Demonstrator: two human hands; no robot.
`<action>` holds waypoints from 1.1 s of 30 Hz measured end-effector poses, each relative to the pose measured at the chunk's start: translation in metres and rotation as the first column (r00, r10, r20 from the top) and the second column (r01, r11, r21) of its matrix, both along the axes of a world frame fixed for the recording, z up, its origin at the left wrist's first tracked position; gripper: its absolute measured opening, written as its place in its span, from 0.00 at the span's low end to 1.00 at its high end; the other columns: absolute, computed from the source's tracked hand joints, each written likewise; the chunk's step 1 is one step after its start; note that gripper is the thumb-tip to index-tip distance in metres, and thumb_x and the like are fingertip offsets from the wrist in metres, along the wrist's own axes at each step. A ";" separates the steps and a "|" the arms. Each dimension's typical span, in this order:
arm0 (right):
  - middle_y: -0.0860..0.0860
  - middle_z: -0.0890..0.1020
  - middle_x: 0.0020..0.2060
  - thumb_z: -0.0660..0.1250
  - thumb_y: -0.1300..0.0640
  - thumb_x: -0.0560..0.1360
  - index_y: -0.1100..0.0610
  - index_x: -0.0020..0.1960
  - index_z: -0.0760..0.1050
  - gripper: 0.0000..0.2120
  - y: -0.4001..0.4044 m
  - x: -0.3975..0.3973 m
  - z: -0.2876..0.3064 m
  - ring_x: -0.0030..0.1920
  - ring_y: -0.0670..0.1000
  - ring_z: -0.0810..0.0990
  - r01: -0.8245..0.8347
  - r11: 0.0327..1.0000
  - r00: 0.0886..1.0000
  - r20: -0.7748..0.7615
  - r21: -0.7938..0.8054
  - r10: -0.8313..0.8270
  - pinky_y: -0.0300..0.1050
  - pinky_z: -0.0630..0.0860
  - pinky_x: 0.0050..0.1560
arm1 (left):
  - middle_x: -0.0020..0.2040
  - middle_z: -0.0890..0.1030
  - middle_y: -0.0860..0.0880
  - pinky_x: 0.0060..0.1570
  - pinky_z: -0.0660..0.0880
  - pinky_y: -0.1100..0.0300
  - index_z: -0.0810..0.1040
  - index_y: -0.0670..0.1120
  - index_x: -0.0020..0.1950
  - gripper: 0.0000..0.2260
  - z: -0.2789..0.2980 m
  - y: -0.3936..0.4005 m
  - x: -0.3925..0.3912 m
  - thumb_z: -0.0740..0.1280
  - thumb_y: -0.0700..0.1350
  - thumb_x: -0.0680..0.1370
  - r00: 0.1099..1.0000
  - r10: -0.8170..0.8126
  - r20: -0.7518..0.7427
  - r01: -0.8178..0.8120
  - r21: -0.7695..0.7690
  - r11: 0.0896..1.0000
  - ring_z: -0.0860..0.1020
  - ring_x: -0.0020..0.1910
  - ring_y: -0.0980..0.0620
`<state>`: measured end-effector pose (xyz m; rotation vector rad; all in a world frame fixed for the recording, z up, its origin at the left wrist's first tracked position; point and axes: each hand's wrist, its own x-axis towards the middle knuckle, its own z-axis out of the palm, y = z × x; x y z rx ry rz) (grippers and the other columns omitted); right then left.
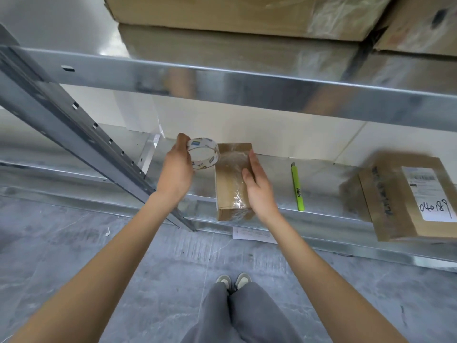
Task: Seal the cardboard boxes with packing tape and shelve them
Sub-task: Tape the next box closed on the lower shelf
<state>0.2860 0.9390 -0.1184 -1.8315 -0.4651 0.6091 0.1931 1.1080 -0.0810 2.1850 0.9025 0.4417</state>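
Note:
A small cardboard box (228, 184) lies on the lower metal shelf (329, 184), with clear tape running along its top. My left hand (176, 170) grips a roll of clear packing tape (203, 156) just left of the box's far end. My right hand (258, 185) rests along the box's right side with its fingers straight. A second, larger cardboard box (395, 196) with a white label reading 040189 sits on the same shelf at the right.
A green utility knife (297, 188) lies on the shelf between the two boxes. The upper shelf beam (247, 87) crosses above, carrying large cardboard boxes (235, 18). A slanted metal upright (81, 129) stands at the left. A paper slip (254, 235) lies on the grey floor.

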 end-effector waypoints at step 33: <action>0.46 0.40 0.79 0.54 0.42 0.79 0.45 0.79 0.43 0.33 0.033 -0.029 0.023 0.77 0.64 0.38 -0.006 0.655 0.734 0.442 -0.755 0.516 0.75 0.55 0.67 | 0.57 0.79 0.43 0.49 0.78 0.52 0.70 0.47 0.62 0.13 -0.073 -0.023 0.007 0.66 0.47 0.80 0.828 0.559 0.055 -0.187 -0.911 0.367 0.79 0.45 0.48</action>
